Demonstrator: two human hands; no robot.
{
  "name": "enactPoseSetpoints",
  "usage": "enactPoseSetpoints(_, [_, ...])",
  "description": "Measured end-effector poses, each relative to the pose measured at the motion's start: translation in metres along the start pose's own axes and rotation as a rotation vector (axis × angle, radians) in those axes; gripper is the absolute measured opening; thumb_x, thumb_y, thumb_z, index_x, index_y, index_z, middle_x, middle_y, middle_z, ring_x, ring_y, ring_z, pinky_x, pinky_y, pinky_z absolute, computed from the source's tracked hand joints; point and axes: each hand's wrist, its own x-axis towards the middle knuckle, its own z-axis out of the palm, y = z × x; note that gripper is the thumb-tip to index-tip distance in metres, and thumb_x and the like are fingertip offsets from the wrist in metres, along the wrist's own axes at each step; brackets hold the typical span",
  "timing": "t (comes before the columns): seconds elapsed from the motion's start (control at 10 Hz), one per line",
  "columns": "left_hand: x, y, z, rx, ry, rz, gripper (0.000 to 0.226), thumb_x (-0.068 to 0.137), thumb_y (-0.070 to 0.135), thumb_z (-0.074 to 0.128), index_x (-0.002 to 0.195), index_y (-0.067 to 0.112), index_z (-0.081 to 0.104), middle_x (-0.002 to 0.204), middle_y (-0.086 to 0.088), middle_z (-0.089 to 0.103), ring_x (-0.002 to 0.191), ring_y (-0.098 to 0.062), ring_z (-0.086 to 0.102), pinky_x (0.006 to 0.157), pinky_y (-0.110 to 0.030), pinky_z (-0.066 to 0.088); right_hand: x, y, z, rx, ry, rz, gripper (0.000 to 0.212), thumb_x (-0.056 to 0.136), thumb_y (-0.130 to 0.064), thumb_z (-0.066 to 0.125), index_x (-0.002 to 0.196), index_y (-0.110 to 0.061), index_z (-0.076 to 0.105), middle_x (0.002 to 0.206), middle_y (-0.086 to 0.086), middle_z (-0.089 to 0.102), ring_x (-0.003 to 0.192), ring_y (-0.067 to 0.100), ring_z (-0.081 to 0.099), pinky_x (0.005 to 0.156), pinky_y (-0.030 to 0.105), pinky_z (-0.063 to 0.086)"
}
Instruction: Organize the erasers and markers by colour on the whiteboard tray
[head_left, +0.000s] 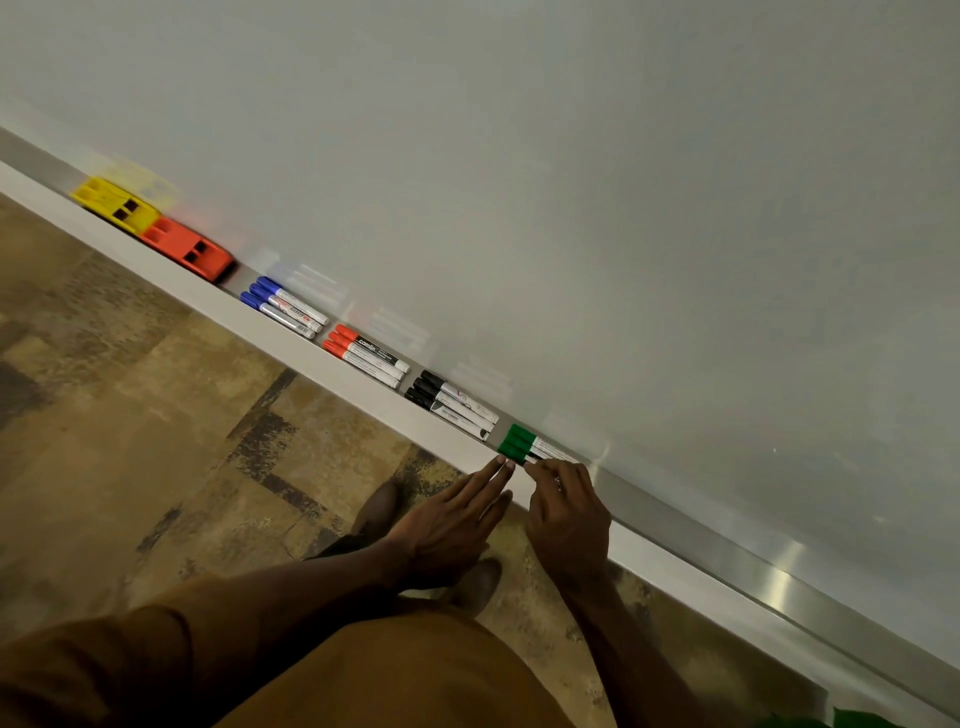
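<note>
On the whiteboard tray (691, 525) lie, from left to right, a yellow eraser (115, 202), an orange eraser (188, 249), three blue-capped markers (284, 306), three red-capped markers (366, 356), three black-capped markers (451, 404) and the green-capped markers (518, 442). My left hand (457, 519) is flat with fingers straight, its fingertips touching the green caps. My right hand (569, 514) curls over the white barrels of the green markers and hides most of them.
The whiteboard (571, 208) rises behind the tray. The tray's white front edge (322, 364) runs diagonally across the view. Below are a patterned brown floor (156, 441) and my brown shoes (376, 512). A green object (831, 719) shows at the bottom right.
</note>
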Motion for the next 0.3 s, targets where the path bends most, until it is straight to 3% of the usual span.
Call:
enactPoseSetpoints(0.1, [-0.01, -0.012, -0.001, -0.004, -0.02, -0.036, 0.068, 0.1, 0.046, 0.036, 0.156, 0.007, 0.043, 0.169, -0.024, 0.02, 0.159, -0.039, 0.011, 0.123, -0.051, 0.016, -0.002, -0.012, 0.006, -0.004, 0.003, 0.011, 0.022, 0.1, -0.016, 0.057, 0.108, -0.008, 0.076, 0.106, 0.01, 0.074, 0.1, 0.026, 0.072, 0.068, 0.031, 0.063])
enactPoseSetpoints(0.2, [-0.021, -0.031, -0.009, -0.04, -0.045, -0.08, 0.072, 0.099, 0.046, 0.052, 0.157, 0.005, 0.038, 0.17, -0.025, 0.012, 0.16, -0.04, 0.006, 0.125, -0.053, 0.01, 0.002, -0.03, 0.004, 0.013, 0.011, 0.031, 0.031, 0.106, -0.019, 0.047, 0.106, -0.009, 0.076, 0.104, 0.009, 0.073, 0.097, 0.025, 0.071, 0.068, 0.027, 0.059])
enactPoseSetpoints(0.3, [-0.025, -0.055, -0.009, -0.072, -0.01, -0.117, 0.07, 0.1, 0.045, 0.055, 0.155, 0.005, 0.042, 0.17, -0.024, 0.013, 0.16, -0.039, 0.007, 0.126, -0.052, 0.021, 0.004, -0.045, 0.009, -0.006, 0.042, 0.036, 0.02, 0.092, -0.006, 0.062, 0.106, -0.011, 0.076, 0.101, 0.007, 0.071, 0.093, 0.024, 0.069, 0.063, 0.027, 0.056])
